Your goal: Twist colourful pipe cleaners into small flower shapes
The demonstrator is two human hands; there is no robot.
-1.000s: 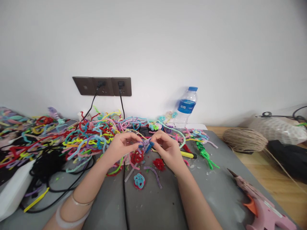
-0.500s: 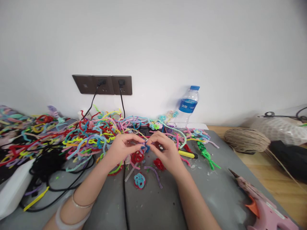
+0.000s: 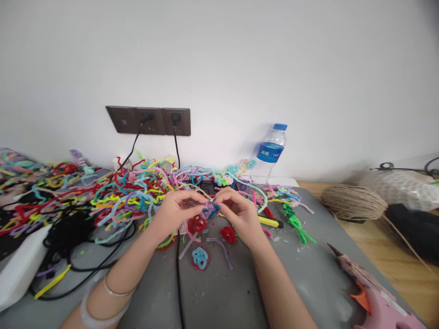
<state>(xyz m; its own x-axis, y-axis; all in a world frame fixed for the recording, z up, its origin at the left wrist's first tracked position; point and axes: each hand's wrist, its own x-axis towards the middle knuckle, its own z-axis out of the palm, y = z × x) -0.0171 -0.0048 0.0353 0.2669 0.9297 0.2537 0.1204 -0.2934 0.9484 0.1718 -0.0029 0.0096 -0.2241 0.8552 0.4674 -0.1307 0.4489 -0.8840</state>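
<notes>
My left hand (image 3: 178, 211) and my right hand (image 3: 238, 214) meet above the middle of the grey table, fingers pinched. Between their fingertips is a small purple and blue pipe cleaner piece (image 3: 210, 209), partly hidden by the fingers. Just under my hands lie a red pipe cleaner flower (image 3: 196, 224) and a second red looped piece (image 3: 227, 235). Closer to me rests a light-blue looped flower (image 3: 199, 258) with a pink edge. To its right a loose purple pipe cleaner (image 3: 222, 252) lies bent on the table.
A tangled heap of coloured pipe cleaners (image 3: 126, 192) spreads along the wall. A plastic bottle (image 3: 270, 153) stands behind. A yellow cutter (image 3: 269, 222) and a green braided piece (image 3: 294, 222) lie right of my hands. The pink glue gun (image 3: 380, 297) is front right. A black cable (image 3: 179, 283) crosses the table.
My right fingertips have shifted slightly to the right and turned, showing more blue nail. My left hand stays nearly in place, still pinching. The view has shifted a little.
</notes>
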